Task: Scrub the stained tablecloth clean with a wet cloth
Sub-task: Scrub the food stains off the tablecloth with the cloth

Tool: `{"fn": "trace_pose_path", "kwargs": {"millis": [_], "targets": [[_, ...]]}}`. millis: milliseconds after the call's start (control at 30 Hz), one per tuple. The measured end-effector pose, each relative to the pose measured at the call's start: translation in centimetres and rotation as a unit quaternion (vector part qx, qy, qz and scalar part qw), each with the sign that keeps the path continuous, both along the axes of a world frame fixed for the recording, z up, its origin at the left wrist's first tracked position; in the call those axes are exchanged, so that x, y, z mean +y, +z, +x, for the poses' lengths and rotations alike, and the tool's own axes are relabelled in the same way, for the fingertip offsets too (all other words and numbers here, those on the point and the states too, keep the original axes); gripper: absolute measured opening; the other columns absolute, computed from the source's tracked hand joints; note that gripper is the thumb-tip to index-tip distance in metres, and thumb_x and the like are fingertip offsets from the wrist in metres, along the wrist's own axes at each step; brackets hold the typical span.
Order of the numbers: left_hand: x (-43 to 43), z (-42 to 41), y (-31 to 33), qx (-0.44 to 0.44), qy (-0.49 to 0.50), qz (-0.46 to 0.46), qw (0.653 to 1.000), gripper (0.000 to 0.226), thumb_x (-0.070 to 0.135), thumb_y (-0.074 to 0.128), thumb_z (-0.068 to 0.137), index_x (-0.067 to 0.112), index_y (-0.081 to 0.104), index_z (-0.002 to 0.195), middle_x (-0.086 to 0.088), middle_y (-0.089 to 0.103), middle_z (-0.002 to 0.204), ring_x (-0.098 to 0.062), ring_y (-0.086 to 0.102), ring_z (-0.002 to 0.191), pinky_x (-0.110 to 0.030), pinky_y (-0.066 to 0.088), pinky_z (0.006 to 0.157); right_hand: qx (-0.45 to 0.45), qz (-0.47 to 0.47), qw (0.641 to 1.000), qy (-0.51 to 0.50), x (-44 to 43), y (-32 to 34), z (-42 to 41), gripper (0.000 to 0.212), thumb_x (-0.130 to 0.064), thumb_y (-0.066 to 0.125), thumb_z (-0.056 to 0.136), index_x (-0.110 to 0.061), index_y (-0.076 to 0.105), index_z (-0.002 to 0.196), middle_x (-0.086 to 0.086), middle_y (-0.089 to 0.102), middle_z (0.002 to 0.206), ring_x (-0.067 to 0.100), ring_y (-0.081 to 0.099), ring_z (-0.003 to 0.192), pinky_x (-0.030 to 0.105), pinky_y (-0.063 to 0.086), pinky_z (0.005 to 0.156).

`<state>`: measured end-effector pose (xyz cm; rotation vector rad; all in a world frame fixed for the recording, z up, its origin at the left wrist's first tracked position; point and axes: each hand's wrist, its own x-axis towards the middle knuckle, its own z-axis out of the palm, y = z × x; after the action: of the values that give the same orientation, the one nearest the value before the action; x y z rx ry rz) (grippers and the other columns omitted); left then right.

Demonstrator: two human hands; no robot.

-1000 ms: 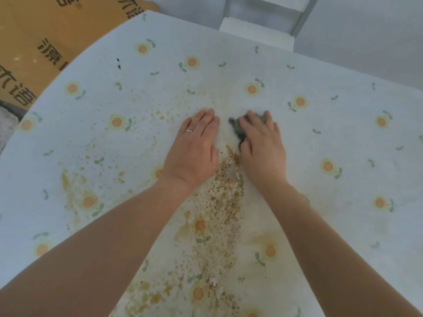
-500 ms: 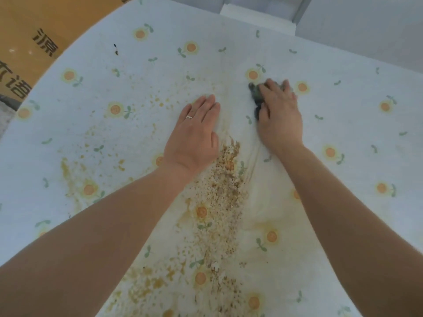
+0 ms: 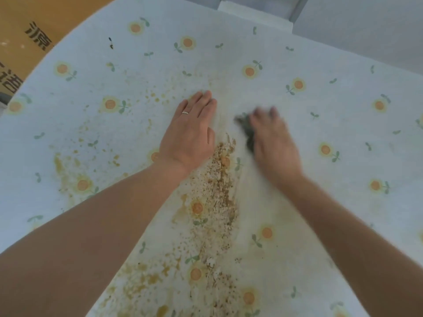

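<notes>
Surface edges: the left edge curves from the top centre down to the left side of the frame, with a brown cardboard box [image 3: 27,24] printed with dark characters just beyond it. The far edge runs along the top right beside a grey wall [image 3: 366,19], and a white ledge [image 3: 251,12] sits past the far edge at centre. The near edge is out of view. The tablecloth [image 3: 332,53] is pale with printed orange flowers and covers all of the surface that shows. Room to move: bare printed cloth runs from both hands to the far edge and off to the right. Stain band [image 3: 219,184]: brown crumbly specks run from between the hands toward the near side, with orange smears [image 3: 59,163] and spatter toward the left edge. Left hand [image 3: 188,136] is palm down, fingers straight and together, flat on the tablecloth at the band's far-left end. Its grip is relaxed and holds nothing, and there is a ring [image 3: 185,112] on one finger. Right hand [image 3: 274,143] is motion-blurred, just right of the band's far end and near the left hand without touching it. It is palm down on a dark grey cloth [image 3: 248,131], fingers stretched forward pressing it onto the tablecloth. The cloth pokes out on the thumb side and the rest is under the palm. Thumb position: can't tell because of blur.
</notes>
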<state>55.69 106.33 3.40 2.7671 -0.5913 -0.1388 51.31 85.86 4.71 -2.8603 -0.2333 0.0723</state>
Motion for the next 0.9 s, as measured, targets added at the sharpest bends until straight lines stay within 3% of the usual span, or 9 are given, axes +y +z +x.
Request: {"fn": "trace_pose_path", "kwargs": {"millis": [133, 233, 333, 433, 533, 700, 767, 833, 900], "targets": [[0.1, -0.2, 0.1, 0.007, 0.004, 0.005, 1.000, 0.070, 0.027, 0.019, 0.094, 0.008, 0.033, 0.160, -0.008, 0.026, 0.169, -0.020, 0.017, 0.158, -0.039, 0.008, 0.131, -0.002, 0.023, 0.985, -0.173, -2.2, -1.0, 7.3, 0.045, -0.013, 0.035, 0.101, -0.013, 0.044, 0.145, 0.006, 0.037, 0.156, 0.038, 0.019, 0.150, 0.050, 0.025, 0.120], [0.0, -0.2, 0.0, 0.000, 0.003, 0.003, 1.000, 0.069, 0.026, 0.021, 0.094, 0.006, 0.035, 0.159, -0.010, 0.029, 0.168, -0.022, 0.019, 0.158, -0.041, 0.011, 0.130, -0.027, 0.019, 0.995, -0.097, 1.4, -1.0, 1.6, 0.046, -0.012, 0.041, 0.095, -0.012, 0.050, 0.140, 0.006, 0.045, 0.150, 0.038, 0.024, 0.148, 0.052, 0.027, 0.120], [-0.1, -0.1, 0.0, 0.003, 0.003, -0.006, 1.000, 0.069, 0.025, 0.021, 0.093, 0.005, 0.036, 0.158, -0.010, 0.030, 0.167, -0.023, 0.021, 0.157, -0.042, 0.013, 0.130, 0.031, 0.070, 0.997, -0.025, 5.6, -0.2, -10.5, 0.053, -0.017, 0.043, 0.097, -0.015, 0.044, 0.151, 0.002, 0.032, 0.162, 0.030, 0.008, 0.155, 0.049, 0.015, 0.125], [0.0, -0.1, -0.1, 0.000, 0.000, -0.007, 1.000, 0.069, 0.026, 0.020, 0.094, 0.005, 0.036, 0.158, -0.010, 0.030, 0.167, -0.022, 0.020, 0.158, -0.042, 0.014, 0.130, 0.062, 0.160, 0.985, 0.022, 7.0, 0.2, -18.1, 0.047, -0.009, 0.054, 0.090, -0.014, 0.063, 0.136, -0.001, 0.043, 0.156, 0.030, 0.021, 0.152, 0.055, 0.029, 0.119], [0.0, -0.1, 0.0, 0.001, 0.003, -0.010, 1.000, 0.070, 0.027, 0.020, 0.094, 0.006, 0.036, 0.158, -0.010, 0.029, 0.168, -0.022, 0.020, 0.157, -0.041, 0.013, 0.130, 0.026, 0.149, 0.987, 0.055, 4.2, -0.2, -14.5, 0.044, -0.007, 0.057, 0.089, -0.013, 0.066, 0.132, 0.002, 0.046, 0.153, 0.033, 0.025, 0.151, 0.056, 0.032, 0.117], [0.0, 0.1, 0.0, 0.001, 0.003, -0.003, 1.000, 0.069, 0.026, 0.021, 0.094, 0.007, 0.034, 0.159, -0.008, 0.027, 0.169, -0.021, 0.019, 0.158, -0.041, 0.012, 0.130, -0.019, 0.054, 0.987, -0.148, -2.1, -0.1, 1.2, 0.045, -0.005, 0.047, 0.094, -0.014, 0.056, 0.137, 0.004, 0.047, 0.150, 0.034, 0.028, 0.146, 0.055, 0.037, 0.112], [0.1, 0.0, -0.2, -0.001, 0.005, -0.001, 1.000, 0.067, 0.024, 0.024, 0.095, 0.008, 0.035, 0.159, -0.008, 0.027, 0.169, -0.021, 0.019, 0.158, -0.041, 0.012, 0.130, -0.028, 0.050, 0.985, -0.162, -2.3, -0.2, 4.7, 0.043, -0.006, 0.044, 0.091, -0.012, 0.058, 0.132, 0.003, 0.049, 0.146, 0.036, 0.030, 0.143, 0.052, 0.038, 0.111], [0.2, -0.1, -0.2, 0.005, 0.004, 0.000, 1.000, 0.067, 0.024, 0.025, 0.095, 0.008, 0.034, 0.159, -0.009, 0.027, 0.169, -0.022, 0.019, 0.158, -0.040, 0.011, 0.130, -0.042, 0.044, 0.991, -0.119, -0.2, -0.5, 3.6, 0.042, -0.003, 0.047, 0.091, -0.014, 0.060, 0.129, 0.003, 0.053, 0.140, 0.038, 0.033, 0.140, 0.054, 0.038, 0.111], [0.1, -0.1, 0.0, 0.007, 0.002, -0.001, 1.000, 0.066, 0.023, 0.025, 0.095, 0.006, 0.034, 0.159, -0.010, 0.028, 0.168, -0.023, 0.019, 0.158, -0.041, 0.011, 0.130, -0.036, 0.050, 0.996, -0.069, 3.1, -0.9, -2.1, 0.047, -0.002, 0.053, 0.093, -0.012, 0.057, 0.138, 0.006, 0.049, 0.149, 0.038, 0.026, 0.148, 0.053, 0.023, 0.122]]}}
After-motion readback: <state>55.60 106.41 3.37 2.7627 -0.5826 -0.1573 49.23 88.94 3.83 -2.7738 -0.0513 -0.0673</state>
